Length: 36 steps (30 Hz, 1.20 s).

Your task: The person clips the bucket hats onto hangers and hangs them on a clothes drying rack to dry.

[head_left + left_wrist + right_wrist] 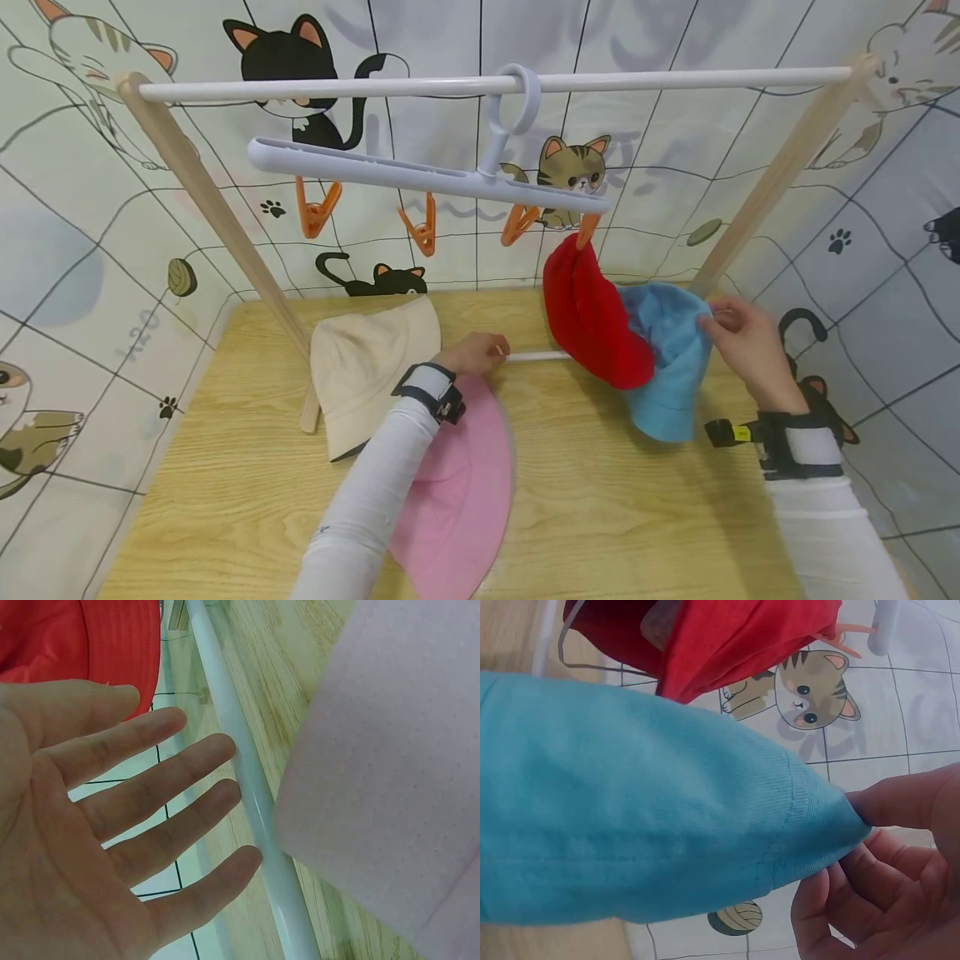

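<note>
My right hand (753, 346) pinches the edge of a light blue bucket hat (669, 375) between thumb and fingers. The hat hangs down from that grip, partly behind a red hat (588, 312). In the right wrist view its brim (810, 825) narrows to a point at my fingertips. An orange clip (587, 230) at the right end of the pale hanger (420, 179) holds the red hat. Over a pink hat (468, 492), my left hand (472, 354) has its fingers spread and extended. Its fingertips (238, 859) are right at a white lower bar (259, 802), with nothing in the palm.
The hanger hooks over a white rail (322, 90) on a wooden stand and tilts down to the right. Several orange clips hang along it, such as one at left (317, 208). A cream bucket hat (375, 358) lies on the wooden table (600, 517) by the left post.
</note>
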Available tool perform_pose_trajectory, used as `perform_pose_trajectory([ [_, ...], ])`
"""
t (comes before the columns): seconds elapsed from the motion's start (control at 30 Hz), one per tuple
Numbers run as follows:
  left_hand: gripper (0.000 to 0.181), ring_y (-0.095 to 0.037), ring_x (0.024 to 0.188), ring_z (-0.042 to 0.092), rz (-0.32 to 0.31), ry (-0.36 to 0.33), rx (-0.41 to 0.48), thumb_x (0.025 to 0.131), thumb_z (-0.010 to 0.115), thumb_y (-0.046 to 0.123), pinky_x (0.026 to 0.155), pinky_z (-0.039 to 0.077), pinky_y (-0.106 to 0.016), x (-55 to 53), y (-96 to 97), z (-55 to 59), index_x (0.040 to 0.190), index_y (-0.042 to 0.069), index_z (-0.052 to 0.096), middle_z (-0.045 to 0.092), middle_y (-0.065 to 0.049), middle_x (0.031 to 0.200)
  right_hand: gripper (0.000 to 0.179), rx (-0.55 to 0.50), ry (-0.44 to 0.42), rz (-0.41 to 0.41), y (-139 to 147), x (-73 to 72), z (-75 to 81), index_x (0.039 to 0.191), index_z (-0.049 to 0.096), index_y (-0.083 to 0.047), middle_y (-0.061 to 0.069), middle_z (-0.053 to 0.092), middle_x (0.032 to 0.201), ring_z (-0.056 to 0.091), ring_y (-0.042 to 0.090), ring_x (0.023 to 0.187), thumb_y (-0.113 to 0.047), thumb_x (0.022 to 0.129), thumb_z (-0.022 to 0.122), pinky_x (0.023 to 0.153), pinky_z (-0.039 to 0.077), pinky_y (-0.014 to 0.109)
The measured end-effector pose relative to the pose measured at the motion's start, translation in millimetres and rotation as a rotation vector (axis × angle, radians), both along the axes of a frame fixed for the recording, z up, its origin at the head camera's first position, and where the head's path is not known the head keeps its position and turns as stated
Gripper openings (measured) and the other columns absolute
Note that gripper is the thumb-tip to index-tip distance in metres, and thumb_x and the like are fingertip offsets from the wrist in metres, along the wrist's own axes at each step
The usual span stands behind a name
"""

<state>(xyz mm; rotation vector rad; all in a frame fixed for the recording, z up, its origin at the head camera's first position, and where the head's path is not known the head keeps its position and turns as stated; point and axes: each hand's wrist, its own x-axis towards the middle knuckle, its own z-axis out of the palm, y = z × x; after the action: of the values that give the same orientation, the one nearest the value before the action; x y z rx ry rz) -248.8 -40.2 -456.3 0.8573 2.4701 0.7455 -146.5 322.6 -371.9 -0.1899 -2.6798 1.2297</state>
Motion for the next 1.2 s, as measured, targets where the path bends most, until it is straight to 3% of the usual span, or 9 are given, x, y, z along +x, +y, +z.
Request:
perform_pose_trajectory([
  [0.03, 0.024, -0.025, 0.100, 0.061, -0.001, 0.006, -0.001, 0.097, 0.053, 0.008, 0.086, 0.047, -0.033, -0.2, -0.2, -0.2, 0.118, -0.001, 0.060, 0.065, -0.016, 0.110, 0.041, -0.001, -0.006, 0.000, 0, 0.6, 1.6, 0.124, 0.049, 0.007, 0.033, 0.055, 0.122, 0.051, 0.043, 0.110, -0.026, 0.101, 0.049, 0.084, 0.041, 0.054],
  [0.1, 0.024, -0.025, 0.099, 0.061, -0.004, 0.014, 0.000, 0.097, 0.053, 0.008, 0.086, 0.047, -0.032, -0.5, -0.9, -0.8, 0.118, -0.001, 0.060, 0.066, -0.016, 0.109, 0.041, 0.006, -0.007, -0.002, 0, 1.4, 4.6, 0.124, 0.050, 0.007, 0.033, 0.055, 0.122, 0.055, 0.033, 0.106, -0.026, 0.100, 0.049, 0.082, 0.043, 0.046],
  [0.27, 0.024, -0.024, 0.095, 0.061, -0.006, 0.008, 0.008, 0.097, 0.053, 0.008, 0.083, 0.047, -0.031, -1.4, -1.8, -2.3, 0.118, -0.001, 0.060, 0.066, -0.015, 0.107, 0.035, 0.033, 0.046, -0.016, 1, 4.5, 10.6, 0.120, 0.054, 0.005, 0.027, 0.058, 0.118, 0.050, 0.005, 0.093, -0.024, 0.099, 0.053, 0.072, 0.040, 0.018],
  [0.3, 0.024, -0.023, 0.094, 0.061, -0.006, 0.005, 0.006, 0.097, 0.053, 0.008, 0.083, 0.047, -0.031, -1.4, -1.8, -2.4, 0.118, -0.001, 0.060, 0.066, -0.015, 0.107, 0.035, 0.037, 0.057, -0.020, 1, 5.3, 11.8, 0.120, 0.055, 0.005, 0.026, 0.059, 0.117, 0.050, 0.005, 0.092, -0.023, 0.099, 0.053, 0.071, 0.040, 0.016],
  [0.6, 0.023, -0.024, 0.092, 0.063, -0.022, 0.017, 0.015, 0.096, 0.053, 0.006, 0.083, 0.047, -0.030, -1.0, -3.1, -2.2, 0.116, -0.002, 0.060, 0.067, -0.016, 0.105, 0.034, 0.056, 0.108, -0.079, 3, 11.2, 24.6, 0.120, 0.056, 0.002, 0.013, 0.057, 0.111, 0.049, 0.003, 0.090, -0.024, 0.098, 0.053, 0.071, 0.039, 0.020],
  [0.8, 0.024, -0.024, 0.093, 0.061, -0.035, 0.023, 0.024, 0.095, 0.052, 0.004, 0.083, 0.047, -0.030, -1.3, -2.7, -2.3, 0.116, -0.004, 0.061, 0.067, -0.014, 0.103, 0.036, 0.051, 0.094, -0.110, -1, 17.7, 37.0, 0.122, 0.054, 0.000, 0.005, 0.056, 0.110, 0.049, 0.006, 0.092, -0.028, 0.098, 0.053, 0.072, 0.039, 0.020],
  [1.2, 0.023, -0.021, 0.088, 0.062, -0.016, 0.016, 0.008, 0.095, 0.053, 0.006, 0.082, 0.046, -0.028, 0.1, -3.9, -2.0, 0.115, -0.002, 0.061, 0.068, -0.013, 0.100, 0.029, 0.054, 0.182, -0.113, -12, 30.2, 61.3, 0.115, 0.057, -0.003, -0.011, 0.055, 0.099, 0.052, 0.005, 0.087, -0.025, 0.097, 0.055, 0.072, 0.039, 0.015],
])
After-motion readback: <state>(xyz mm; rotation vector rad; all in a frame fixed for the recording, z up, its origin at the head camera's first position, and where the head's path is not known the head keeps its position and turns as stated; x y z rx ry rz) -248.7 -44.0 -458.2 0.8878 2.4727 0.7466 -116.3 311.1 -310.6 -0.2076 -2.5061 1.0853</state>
